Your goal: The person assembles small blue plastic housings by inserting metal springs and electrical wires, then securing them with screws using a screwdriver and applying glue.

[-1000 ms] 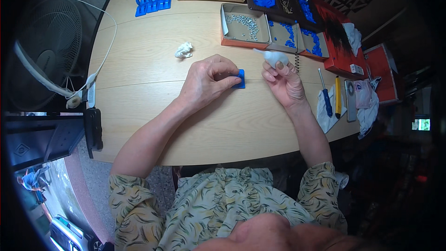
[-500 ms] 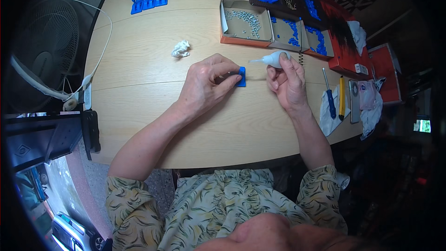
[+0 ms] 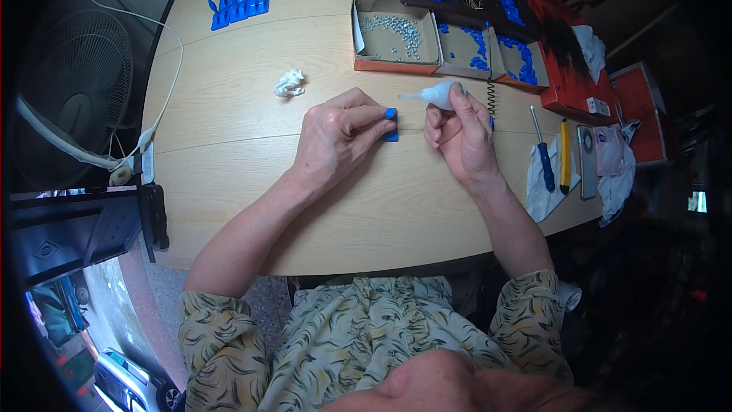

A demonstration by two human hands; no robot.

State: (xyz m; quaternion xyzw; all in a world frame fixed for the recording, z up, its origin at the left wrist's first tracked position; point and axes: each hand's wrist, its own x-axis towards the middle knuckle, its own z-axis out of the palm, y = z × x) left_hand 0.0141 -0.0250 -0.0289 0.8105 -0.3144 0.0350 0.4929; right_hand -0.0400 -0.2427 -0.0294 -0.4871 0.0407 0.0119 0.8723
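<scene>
Box (image 3: 393,66) holds silvery bits (image 3: 410,34); right hand (image 3: 467,141) grips bottle (image 3: 437,95).

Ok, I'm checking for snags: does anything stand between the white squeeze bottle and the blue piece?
Nothing visible does: the left hand holds the blue piece from its left; the right hand holds the white squeeze bottle to its right.

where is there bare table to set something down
Bare table: between the forearms, on the near side of the left hand and right hand; also between the tissue and the white cord. Crowded: the far side, with open boxes, and the right edge, with the screwdriver and knife.
</scene>
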